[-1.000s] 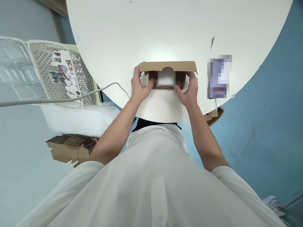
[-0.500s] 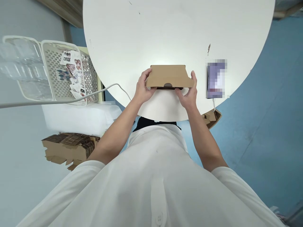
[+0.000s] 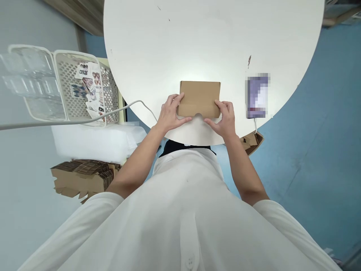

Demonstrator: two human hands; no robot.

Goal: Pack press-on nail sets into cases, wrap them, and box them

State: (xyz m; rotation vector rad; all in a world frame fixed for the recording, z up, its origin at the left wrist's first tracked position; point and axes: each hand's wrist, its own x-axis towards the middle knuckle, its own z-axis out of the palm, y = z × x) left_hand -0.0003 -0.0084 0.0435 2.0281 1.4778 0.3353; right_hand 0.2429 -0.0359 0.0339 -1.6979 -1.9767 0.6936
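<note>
A small brown cardboard box (image 3: pixel 199 98) lies on the white round table (image 3: pixel 214 45) in front of my body, its lid down flat and a half-round notch at the near edge. My left hand (image 3: pixel 170 114) grips its near left corner, the fingers at the left side and the thumb along the near edge. At the near right corner my right hand (image 3: pixel 225 116) holds on in the same way, fingertips on the right side and thumb by the notch. Whatever is inside the box is hidden.
A blurred purple item (image 3: pixel 257 96) with a white cord lies on the right. Left of the table are a white basket (image 3: pixel 66 88) of printed packets, clear plastic containers (image 3: pixel 31 75), white wrapping (image 3: pixel 90 141) and stacked flat cardboard (image 3: pixel 79 180). A grey cable (image 3: pixel 113 111) reaches the tabletop.
The box's lid, raised at the front before, has come down flat. Both hands moved slightly toward my body, their thumbs shifting to the near edge.
</note>
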